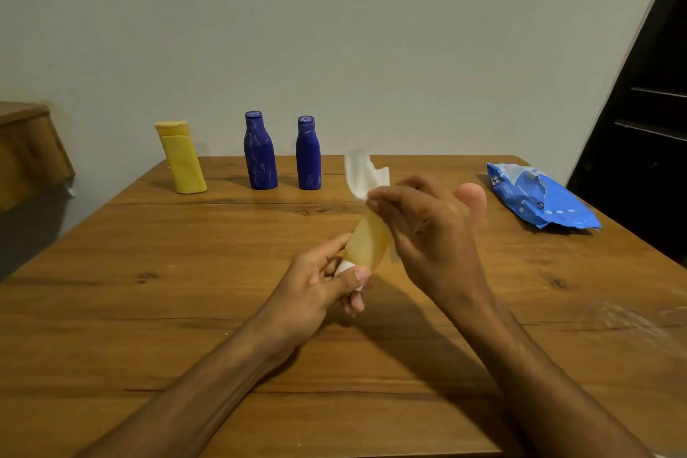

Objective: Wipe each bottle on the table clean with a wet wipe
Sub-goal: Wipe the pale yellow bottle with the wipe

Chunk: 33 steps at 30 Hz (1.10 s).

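A bottle [366,242] is clamped at its cap by the left hand [314,296]; a wipe [363,175] is pinched atop it by the right hand [427,230].

row of bottles [260,156] along far edge, wipe pack [539,197] at far right, open table [148,309] near left

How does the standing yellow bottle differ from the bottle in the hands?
The yellow bottle stands on the table, untouched; the held bottle is tilted in the air, its white cap end in the left hand. The yellow bottle is opaque; the held bottle is paler, translucent. Both are yellowish.
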Each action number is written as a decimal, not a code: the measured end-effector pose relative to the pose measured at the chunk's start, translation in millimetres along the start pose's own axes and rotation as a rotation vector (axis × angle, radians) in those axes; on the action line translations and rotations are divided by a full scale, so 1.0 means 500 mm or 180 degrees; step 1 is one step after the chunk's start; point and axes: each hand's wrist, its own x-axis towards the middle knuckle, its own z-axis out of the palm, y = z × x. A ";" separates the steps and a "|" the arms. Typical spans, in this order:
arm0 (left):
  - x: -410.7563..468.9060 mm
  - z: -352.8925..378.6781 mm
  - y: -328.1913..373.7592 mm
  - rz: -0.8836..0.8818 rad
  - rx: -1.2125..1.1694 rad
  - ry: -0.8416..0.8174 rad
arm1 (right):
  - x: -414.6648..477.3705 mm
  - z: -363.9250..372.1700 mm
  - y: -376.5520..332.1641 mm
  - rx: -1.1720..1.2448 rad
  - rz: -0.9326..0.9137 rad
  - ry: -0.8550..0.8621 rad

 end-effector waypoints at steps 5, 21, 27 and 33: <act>-0.003 0.000 0.006 -0.0098 -0.0391 -0.0127 | 0.011 -0.008 0.019 0.0192 0.0517 0.0328; 0.006 -0.014 0.011 -0.0117 -0.2155 -0.0181 | -0.007 0.000 0.001 0.1132 0.0272 -0.0709; 0.003 -0.017 0.016 -0.0252 -0.2064 -0.0372 | 0.002 -0.005 0.010 0.1019 0.0386 -0.0371; 0.002 -0.012 0.017 -0.0321 -0.2071 -0.0492 | 0.007 -0.004 0.015 0.0902 0.0585 0.0241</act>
